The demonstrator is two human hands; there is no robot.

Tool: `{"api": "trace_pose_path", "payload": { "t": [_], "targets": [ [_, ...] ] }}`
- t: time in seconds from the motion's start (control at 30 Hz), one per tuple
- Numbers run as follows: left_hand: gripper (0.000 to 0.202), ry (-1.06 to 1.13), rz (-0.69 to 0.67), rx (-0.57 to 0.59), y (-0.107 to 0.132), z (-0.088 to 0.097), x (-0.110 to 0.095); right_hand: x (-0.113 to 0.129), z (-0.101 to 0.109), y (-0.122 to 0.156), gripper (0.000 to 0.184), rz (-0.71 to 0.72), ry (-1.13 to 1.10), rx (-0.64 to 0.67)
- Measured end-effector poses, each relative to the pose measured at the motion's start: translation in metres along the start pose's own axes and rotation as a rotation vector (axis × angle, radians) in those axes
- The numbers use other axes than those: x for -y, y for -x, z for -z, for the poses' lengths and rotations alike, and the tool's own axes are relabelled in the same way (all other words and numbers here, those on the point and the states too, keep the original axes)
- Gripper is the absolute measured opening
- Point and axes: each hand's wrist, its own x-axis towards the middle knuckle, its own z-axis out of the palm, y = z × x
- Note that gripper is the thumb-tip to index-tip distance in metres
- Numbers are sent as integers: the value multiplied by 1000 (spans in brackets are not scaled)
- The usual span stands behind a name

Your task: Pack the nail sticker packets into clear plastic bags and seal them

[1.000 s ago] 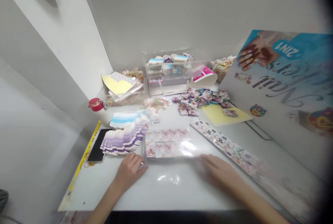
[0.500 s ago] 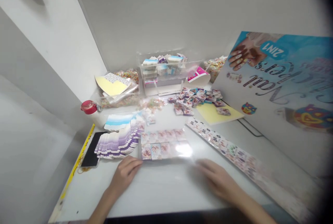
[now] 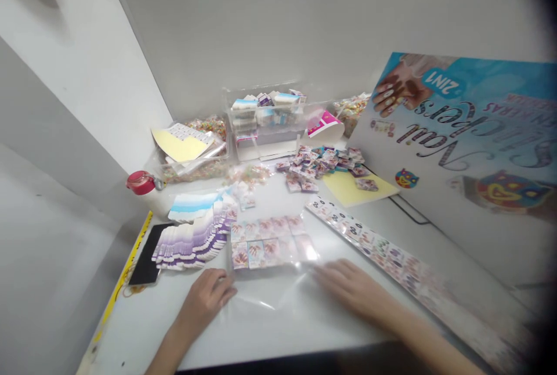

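1. At the near edge of the table (image 3: 130, 328), my hands are apart. My left hand (image 3: 204, 299) rests loosely curled at the sheet's lower left, and my right hand (image 3: 352, 288) lies flat at its right side. Neither is clamped on anything.
2. Between them lies a clear plastic sheet (image 3: 270, 294), flat and shiny, with glare at its right end.
3. On it, the nail-sticker packets (image 3: 263, 244) sit edge to edge in two rows, with bare plastic spreading toward me.
4. Compared with the frame half a second ago, my right hand is sharp rather than blurred and sits further up the sheet. My left hand has moved off the sheet's corner, further toward me.
5. Left of the sheet are a fan of cards (image 3: 191, 241) and a phone (image 3: 145, 262).
6. Right of it runs a sticker strip (image 3: 369, 241).
7. Further off are a pile of packets (image 3: 315, 166), yellow paper (image 3: 348, 189), a clear box (image 3: 265, 119), a tape roll (image 3: 141, 182) and a poster (image 3: 456, 125).
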Motion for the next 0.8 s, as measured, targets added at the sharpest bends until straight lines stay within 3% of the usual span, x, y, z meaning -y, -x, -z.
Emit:
{"api": "trace_pose_path", "payload": {
  "t": [0.13, 0.27, 0.4, 0.57, 0.7, 0.8],
  "targets": [
    [34, -12, -164, 54, -3, 0, -7, -1, -4, -2, 48, 34, 51, 28],
    [33, 103, -123, 38, -8, -2, -11, -4, -5, -2, 38, -5, 18, 12],
    [21, 333, 55, -1, -9, -1, -9, -5, -5, 2, 29, -176, -133, 42],
    [23, 671, 298, 14, -5, 0, -7, 3, -3, -1, 19, -312, -269, -9],
    [21, 806, 561, -12, -6, 0, -10, 13, 1, -8, 21, -421, -446, -54],
    [19, 860, 778, -37, -10, -1, -15, 20, 2, -12, 20, -609, -656, -101]
  ]
}}
